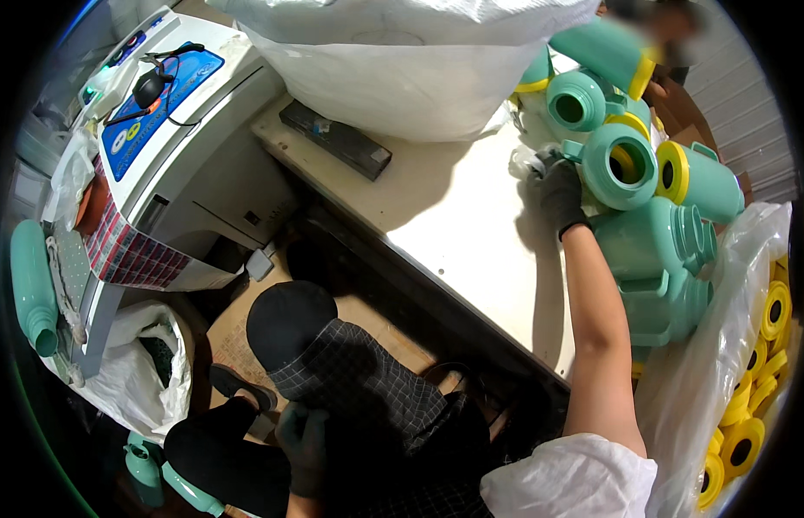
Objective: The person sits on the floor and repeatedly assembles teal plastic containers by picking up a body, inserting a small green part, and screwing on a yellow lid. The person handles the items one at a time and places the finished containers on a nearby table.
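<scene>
My right hand (562,192), in a dark grey glove, reaches across the white tabletop (471,216) to a pile of green jug bodies. Its fingers curl at the handle of a green jug (622,168) lying with its round opening toward me, a yellow ring showing inside. A crumpled bit of clear plastic (525,162) lies at the fingertips. My left hand (303,445), also gloved, rests low over my lap, thumb and fingers slightly apart, with nothing visible in it. Around the right hand lie more green jugs (648,237), some with yellow rims.
A big white sack (385,86) stands at the table's back, beside a dark metal bar (337,142). On the right, a clear bag (678,371) holds yellow rings (743,440). A white machine (212,147) with a headset (150,86) stands left, above an open white bag (130,380).
</scene>
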`<state>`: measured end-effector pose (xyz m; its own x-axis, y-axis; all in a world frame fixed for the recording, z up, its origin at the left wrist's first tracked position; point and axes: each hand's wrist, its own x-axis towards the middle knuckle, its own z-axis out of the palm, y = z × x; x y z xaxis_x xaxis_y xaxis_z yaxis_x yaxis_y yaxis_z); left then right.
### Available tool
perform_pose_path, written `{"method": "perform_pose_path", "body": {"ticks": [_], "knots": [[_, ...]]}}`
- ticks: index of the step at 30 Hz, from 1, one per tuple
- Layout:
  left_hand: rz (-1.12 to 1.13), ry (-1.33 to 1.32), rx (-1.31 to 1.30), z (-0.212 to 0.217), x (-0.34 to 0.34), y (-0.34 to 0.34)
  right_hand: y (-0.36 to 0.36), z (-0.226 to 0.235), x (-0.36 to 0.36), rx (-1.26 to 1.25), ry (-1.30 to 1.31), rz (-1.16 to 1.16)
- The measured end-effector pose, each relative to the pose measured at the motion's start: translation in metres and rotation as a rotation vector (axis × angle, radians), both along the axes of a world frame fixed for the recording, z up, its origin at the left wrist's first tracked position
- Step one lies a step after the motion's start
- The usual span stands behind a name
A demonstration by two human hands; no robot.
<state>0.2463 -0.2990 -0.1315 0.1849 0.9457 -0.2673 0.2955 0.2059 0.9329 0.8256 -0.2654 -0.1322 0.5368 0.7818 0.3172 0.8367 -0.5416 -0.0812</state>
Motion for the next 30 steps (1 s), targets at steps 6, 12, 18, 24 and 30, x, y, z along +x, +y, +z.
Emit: {"method": "perform_pose_path", "body": {"ticks": [6,12,18,24,30], "knots": [[0.03,-0.124,-0.105,-0.021,-0.012,-0.008,-0.001,0.001,-0.081,0.041,0.037,0.188],[-0.04,-0.148,-0.008,-0.011,-0.007,-0.006,0.043,0.023,-0.163,-0.04,0.208,0.161],[0.048,-0.013,-0.145,-0.004,-0.009,-0.008,0.059,0.05,-0.172,-0.266,0.239,0.12],[0.036,-0.063,-0.192,-0.007,-0.02,-0.014,0.063,0.083,-0.145,-0.298,0.226,0.161],[-0.01,-0.273,-0.091,-0.01,-0.029,-0.022,0.065,0.109,-0.131,-0.19,0.355,0.135]]}}
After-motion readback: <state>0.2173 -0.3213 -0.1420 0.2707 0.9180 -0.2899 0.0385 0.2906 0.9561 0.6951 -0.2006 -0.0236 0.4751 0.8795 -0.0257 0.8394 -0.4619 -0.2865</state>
